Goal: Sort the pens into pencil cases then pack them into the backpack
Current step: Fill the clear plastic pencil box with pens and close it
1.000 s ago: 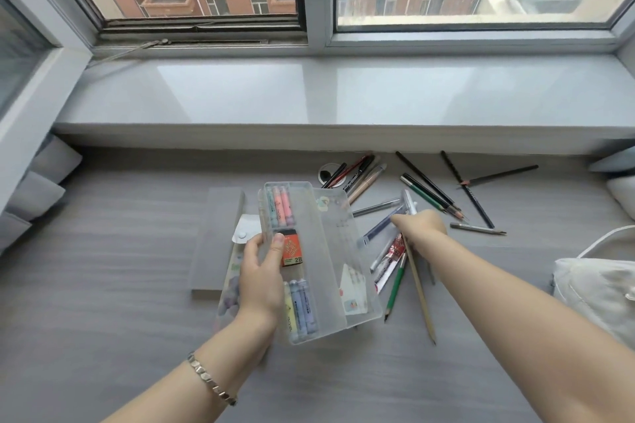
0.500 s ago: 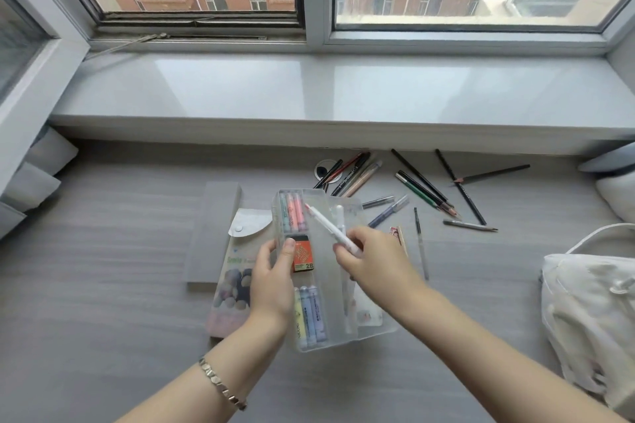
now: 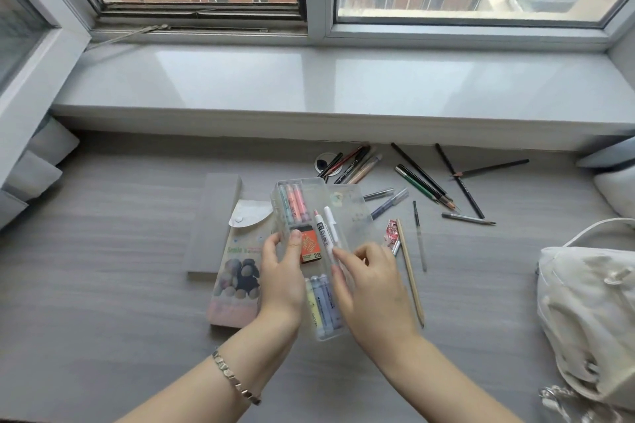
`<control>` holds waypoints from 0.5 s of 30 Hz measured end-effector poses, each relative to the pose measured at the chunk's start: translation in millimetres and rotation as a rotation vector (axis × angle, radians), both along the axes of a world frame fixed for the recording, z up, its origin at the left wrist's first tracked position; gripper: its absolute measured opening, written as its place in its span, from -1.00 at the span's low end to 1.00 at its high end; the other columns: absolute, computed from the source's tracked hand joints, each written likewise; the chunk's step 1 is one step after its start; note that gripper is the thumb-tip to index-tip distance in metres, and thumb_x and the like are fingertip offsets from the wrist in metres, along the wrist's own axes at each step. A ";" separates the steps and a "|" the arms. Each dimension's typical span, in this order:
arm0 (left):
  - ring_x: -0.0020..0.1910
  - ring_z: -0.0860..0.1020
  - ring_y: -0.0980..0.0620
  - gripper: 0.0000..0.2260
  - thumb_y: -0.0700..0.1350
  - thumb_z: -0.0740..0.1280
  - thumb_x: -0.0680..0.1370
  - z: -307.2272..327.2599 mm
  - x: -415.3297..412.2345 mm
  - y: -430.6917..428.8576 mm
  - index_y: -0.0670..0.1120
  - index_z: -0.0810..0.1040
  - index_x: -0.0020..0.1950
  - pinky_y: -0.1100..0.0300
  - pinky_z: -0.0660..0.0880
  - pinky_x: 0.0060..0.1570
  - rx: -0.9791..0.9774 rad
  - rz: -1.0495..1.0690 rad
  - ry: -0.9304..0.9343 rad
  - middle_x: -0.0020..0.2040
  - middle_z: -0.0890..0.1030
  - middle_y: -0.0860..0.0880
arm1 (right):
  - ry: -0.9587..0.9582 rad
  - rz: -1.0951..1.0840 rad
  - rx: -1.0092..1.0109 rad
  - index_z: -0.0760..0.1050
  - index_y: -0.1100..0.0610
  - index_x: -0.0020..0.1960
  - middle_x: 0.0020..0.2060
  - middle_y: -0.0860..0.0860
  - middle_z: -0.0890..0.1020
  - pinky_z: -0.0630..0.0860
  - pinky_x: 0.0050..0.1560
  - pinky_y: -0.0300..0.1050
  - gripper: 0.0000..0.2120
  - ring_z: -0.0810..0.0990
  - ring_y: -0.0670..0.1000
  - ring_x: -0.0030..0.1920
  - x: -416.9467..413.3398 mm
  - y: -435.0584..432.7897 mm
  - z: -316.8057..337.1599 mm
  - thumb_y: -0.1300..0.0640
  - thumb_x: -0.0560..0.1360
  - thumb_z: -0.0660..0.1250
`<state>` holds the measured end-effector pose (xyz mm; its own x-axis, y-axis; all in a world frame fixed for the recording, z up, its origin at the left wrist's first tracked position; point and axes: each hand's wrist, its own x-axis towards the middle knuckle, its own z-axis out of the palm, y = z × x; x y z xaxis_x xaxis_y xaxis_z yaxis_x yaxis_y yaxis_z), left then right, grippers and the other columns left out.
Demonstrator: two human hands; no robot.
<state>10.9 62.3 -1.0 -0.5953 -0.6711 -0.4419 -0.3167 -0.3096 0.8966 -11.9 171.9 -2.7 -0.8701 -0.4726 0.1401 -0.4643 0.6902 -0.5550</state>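
Head | clear pencil case (image 3: 354,216), pastel markers (image 3: 293,206) inside | left fingers (image 3: 294,240) grip it | right fingers (image 3: 347,256) pinch white pen (image 3: 330,223)

Body check: left hand (image 3: 280,280) and right hand (image 3: 372,288) are both bare, and the forearms are bare all the way to the bottom frame edge. Left wrist carries a silver-toned metal bracelet (image 3: 235,378): single row of chunky, faceted block links, polished, facets catching light, a few links darker in shadow. Band sits on the forearm side of the wrist joint. Nails trimmed short with plain rounded tips, seen on the left thumb and right fingers.
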 end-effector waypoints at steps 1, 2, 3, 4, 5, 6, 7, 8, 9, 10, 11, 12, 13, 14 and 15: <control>-0.08 0.54 0.15 -0.81 -0.02 0.20 0.60 1.3 0.3 -0.9 -0.03 0.43 0.18 0.30 0.39 -0.18 -0.001 0.007 0.008 -0.04 0.59 0.04 | 0.002 0.021 -0.032 0.59 0.06 0.02 -0.30 0.00 0.45 0.47 -0.38 -0.14 -0.73 0.46 0.03 -0.27 -1.2 2.0 1.5 0.03 0.44 0.18; -0.03 0.55 0.11 -0.80 -0.02 0.20 0.59 2.5 0.3 -1.9 -0.04 0.44 0.18 0.29 0.41 -0.16 -0.004 0.010 0.015 0.01 0.60 -0.01 | 0.010 0.043 -0.053 0.60 0.04 0.00 -0.28 0.01 0.46 0.48 -0.36 -0.13 -0.73 0.46 0.03 -0.26 -2.4 3.4 1.7 0.03 0.44 0.17; -0.01 0.56 0.07 -0.79 -0.02 0.21 0.59 2.9 0.3 -3.0 -0.05 0.45 0.20 0.28 0.42 -0.14 -0.009 0.007 0.023 0.04 0.61 -0.04 | 0.028 0.070 -0.057 0.61 0.04 -0.03 -0.27 0.02 0.46 0.49 -0.35 -0.13 -0.74 0.46 0.04 -0.25 -3.7 4.3 1.4 0.03 0.44 0.17; -0.01 0.57 0.08 -0.78 -0.03 0.21 0.59 3.3 -0.1 -4.2 -0.05 0.45 0.20 0.29 0.43 -0.15 -0.010 0.002 0.028 0.04 0.61 -0.05 | 0.043 0.093 -0.060 0.62 0.04 -0.07 -0.27 0.02 0.47 0.50 -0.34 -0.12 -0.75 0.47 0.04 -0.25 -5.0 5.2 0.1 0.04 0.43 0.18; -0.06 0.58 0.12 -0.78 -0.04 0.22 0.59 3.3 -0.8 -5.4 -0.06 0.44 0.21 0.32 0.45 -0.18 -0.009 -0.006 0.033 0.01 0.62 -0.04 | 0.039 0.113 -0.059 0.63 0.04 -0.11 -0.28 0.01 0.47 0.50 -0.33 -0.13 -0.75 0.47 0.03 -0.25 -6.3 5.3 0.7 0.03 0.43 0.18; -0.12 0.58 0.17 -0.79 -0.05 0.22 0.59 3.2 -1.5 -6.7 -0.06 0.44 0.20 0.37 0.46 -0.24 -0.004 -0.009 0.039 -0.03 0.62 -0.01 | 0.016 0.132 -0.064 0.64 0.04 -0.15 -0.28 -0.01 0.47 0.49 -0.31 -0.17 -0.77 0.45 0.00 -0.24 -8.5 5.0 2.1 0.04 0.43 0.20; -0.17 0.57 0.22 -0.81 -0.07 0.21 0.59 2.6 -2.1 -8.2 -0.06 0.44 0.19 0.44 0.46 -0.31 -0.001 -0.010 0.043 -0.07 0.62 0.02 | -0.046 0.141 -0.090 0.64 0.05 -0.15 -0.28 -0.03 0.47 0.47 -0.28 -0.24 -0.80 0.44 -0.05 -0.24 -13.6 4.9 5.0 0.06 0.43 0.24; -0.20 0.56 0.24 -0.82 -0.08 0.21 0.60 1.5 -3.0 -10.2 -0.07 0.44 0.18 0.50 0.44 -0.36 -0.001 -0.011 0.040 -0.10 0.61 0.04 | -0.142 0.135 -0.126 0.65 0.06 -0.11 -0.26 -0.05 0.48 0.43 -0.24 -0.30 -0.84 0.43 -0.10 -0.25 -22.7 4.6 8.5 0.09 0.45 0.28; -0.21 0.55 0.25 -0.82 -0.09 0.20 0.60 0.4 -4.0 -12.4 -0.07 0.44 0.18 0.54 0.42 -0.39 -0.001 -0.015 0.035 -0.11 0.60 0.05 | -0.240 0.104 -0.154 0.64 0.07 -0.06 -0.25 -0.06 0.50 0.40 -0.22 -0.34 -0.86 0.43 -0.13 -0.26 -35.8 4.3 10.6 0.14 0.47 0.31; -0.22 0.55 0.26 -0.82 -0.09 0.20 0.60 -0.7 -4.6 -15.3 -0.08 0.45 0.18 0.55 0.41 -0.39 -0.001 -0.013 0.029 -0.12 0.59 0.06 | -0.294 0.025 -0.169 0.62 0.09 -0.02 -0.24 -0.06 0.53 0.39 -0.20 -0.31 -0.86 0.45 -0.13 -0.26 -51.8 3.2 10.1 0.18 0.48 0.30; -0.25 0.56 0.28 -0.83 -0.10 0.20 0.61 -2.3 -4.8 -18.4 -0.08 0.45 0.18 0.55 0.41 -0.39 -0.003 -0.008 0.024 -0.14 0.59 0.07 | -0.311 -0.083 -0.143 0.60 0.10 0.02 -0.23 -0.04 0.56 0.39 -0.18 -0.25 -0.84 0.48 -0.09 -0.24 -71.4 2.4 4.1 0.19 0.49 0.28; -0.29 0.57 0.31 -0.83 -0.11 0.20 0.61 -3.2 -4.9 -20.7 -0.09 0.46 0.17 0.55 0.41 -0.39 -0.007 -0.003 0.020 -0.15 0.60 0.08 | -0.334 -0.186 -0.096 0.57 0.11 0.06 -0.22 -0.01 0.57 0.39 -0.15 -0.19 -0.81 0.50 -0.04 -0.21 -91.4 3.3 -4.2 0.19 0.49 0.26; -0.31 0.56 0.33 -0.83 -0.11 0.20 0.61 -3.8 -5.0 -22.9 -0.09 0.47 0.17 0.55 0.41 -0.39 -0.016 -0.003 0.014 -0.17 0.60 0.09 | -0.365 -0.271 -0.029 0.53 0.13 0.11 -0.19 0.02 0.59 0.38 -0.14 -0.18 -0.78 0.52 0.01 -0.16 -110.7 3.3 -14.1 0.18 0.49 0.24; -0.31 0.56 0.34 -0.82 -0.11 0.20 0.61 -4.2 -5.5 -24.8 -0.09 0.47 0.17 0.55 0.40 -0.39 -0.026 -0.003 0.007 -0.17 0.59 0.10 | -0.398 -0.339 0.047 0.50 0.14 0.15 -0.13 0.07 0.61 0.37 -0.13 -0.18 -0.75 0.54 0.08 -0.10 -126.2 2.6 -23.7 0.18 0.49 0.22; -0.31 0.55 0.35 -0.83 -0.11 0.20 0.61 -5.0 -5.5 -26.2 -0.09 0.47 0.17 0.57 0.39 -0.39 -0.035 0.000 0.001 -0.17 0.59 0.11 | -0.421 -0.374 0.128 0.47 0.15 0.17 -0.04 0.12 0.61 0.38 -0.11 -0.16 -0.73 0.55 0.14 -0.04 -139.1 2.3 -34.0 0.18 0.49 0.20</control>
<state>5.3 36.1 -6.0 -0.5959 -0.6860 -0.4175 -0.3161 -0.2775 0.9072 -150.9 174.2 -36.7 -0.9498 -0.1124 -0.2921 0.0669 0.8388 -0.5403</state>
